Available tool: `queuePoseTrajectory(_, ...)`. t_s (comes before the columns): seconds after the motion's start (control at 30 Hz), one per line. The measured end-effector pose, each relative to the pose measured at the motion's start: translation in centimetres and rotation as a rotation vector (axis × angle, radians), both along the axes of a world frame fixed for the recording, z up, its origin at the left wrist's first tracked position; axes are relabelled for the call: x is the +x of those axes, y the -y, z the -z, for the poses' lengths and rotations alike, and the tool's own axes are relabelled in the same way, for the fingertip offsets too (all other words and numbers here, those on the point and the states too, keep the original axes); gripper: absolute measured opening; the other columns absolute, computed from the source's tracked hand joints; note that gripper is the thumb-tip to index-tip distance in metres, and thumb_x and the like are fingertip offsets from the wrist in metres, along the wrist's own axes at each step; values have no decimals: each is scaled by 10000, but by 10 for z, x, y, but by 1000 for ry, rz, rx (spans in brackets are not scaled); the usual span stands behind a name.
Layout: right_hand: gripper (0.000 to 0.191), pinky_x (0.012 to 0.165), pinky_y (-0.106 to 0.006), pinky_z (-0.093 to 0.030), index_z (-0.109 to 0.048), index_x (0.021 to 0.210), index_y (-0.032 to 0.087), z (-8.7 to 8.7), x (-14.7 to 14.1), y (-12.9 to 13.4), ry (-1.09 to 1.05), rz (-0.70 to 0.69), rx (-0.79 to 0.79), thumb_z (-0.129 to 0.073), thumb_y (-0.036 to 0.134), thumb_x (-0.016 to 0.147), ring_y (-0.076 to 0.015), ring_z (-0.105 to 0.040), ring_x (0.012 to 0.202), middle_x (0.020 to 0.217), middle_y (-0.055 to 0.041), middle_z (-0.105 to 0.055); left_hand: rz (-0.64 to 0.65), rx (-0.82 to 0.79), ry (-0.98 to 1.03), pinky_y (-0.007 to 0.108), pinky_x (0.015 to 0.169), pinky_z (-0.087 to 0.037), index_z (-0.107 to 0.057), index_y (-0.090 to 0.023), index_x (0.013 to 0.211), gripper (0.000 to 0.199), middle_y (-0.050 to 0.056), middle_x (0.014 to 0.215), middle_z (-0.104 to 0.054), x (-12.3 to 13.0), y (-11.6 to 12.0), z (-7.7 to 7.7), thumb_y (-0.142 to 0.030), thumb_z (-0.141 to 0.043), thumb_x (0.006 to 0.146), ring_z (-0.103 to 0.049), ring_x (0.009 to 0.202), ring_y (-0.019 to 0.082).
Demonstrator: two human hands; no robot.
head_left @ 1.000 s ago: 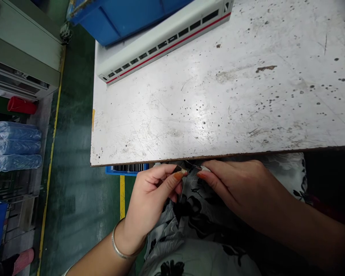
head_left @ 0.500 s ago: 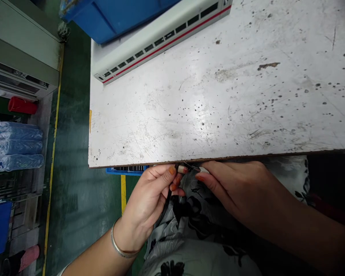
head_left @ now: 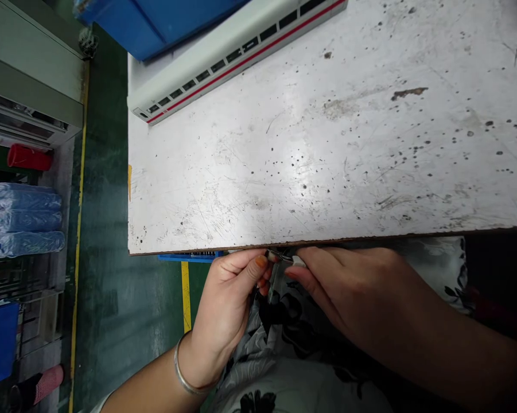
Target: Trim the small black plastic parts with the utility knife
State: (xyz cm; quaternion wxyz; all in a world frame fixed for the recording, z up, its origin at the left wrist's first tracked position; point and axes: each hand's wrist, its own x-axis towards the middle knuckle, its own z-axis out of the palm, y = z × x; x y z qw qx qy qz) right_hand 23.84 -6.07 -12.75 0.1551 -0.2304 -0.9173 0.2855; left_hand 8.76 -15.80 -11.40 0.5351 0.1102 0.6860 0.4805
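Note:
Just below the table's front edge, my left hand (head_left: 228,307) pinches thumb against fingers, palm turned inward. What it grips is mostly hidden; a black cord-like strip showed in it a moment ago. A thin dark, partly shiny piece (head_left: 280,256) lies between the two hands. Close by on the right, my right hand (head_left: 355,289) is also closed, thumb and index finger together. A small whitish bit (head_left: 299,261) shows at its fingertips; I cannot tell whether it is a held part or a finger wrap. Both hands are above a black-and-white patterned garment (head_left: 292,344).
A scuffed white table (head_left: 224,189) spans the view above the hands. On it lie a long white housing (head_left: 206,80) with dark slots and a red stripe, and a blue bin (head_left: 167,23). Another blue crate (head_left: 189,257) shows below the edge. Wrapped bottles (head_left: 30,218) stand at far left.
My left hand has turned so that the black strip is mostly hidden. My right fingertips have moved slightly left, nearer the left hand. The view has shifted a little.

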Motion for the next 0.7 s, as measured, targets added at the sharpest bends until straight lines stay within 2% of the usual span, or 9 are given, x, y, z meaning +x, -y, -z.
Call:
queuePoseTrajectory(0.37,286,407,-355,-296,-505,720,235,-4,-1,-3,70,-30,36,-412,264,989,-199,-525,404,539,17,-515,32,-28,-77,259,598,-354,-628,-148,651,313,6,632,-510,1,2,5,-386,-686,845,-410,628,124)
queuePoseTrajectory(0.7,229,376,-355,-292,-493,712,230,-5,1,-2,98,-60,153,-480,212,939,-201,-493,388,551,10,-472,48,-45,-88,257,602,-342,-648,-158,693,294,1,648,-505,0,6,8,-397,-669,862,-385,635,119)
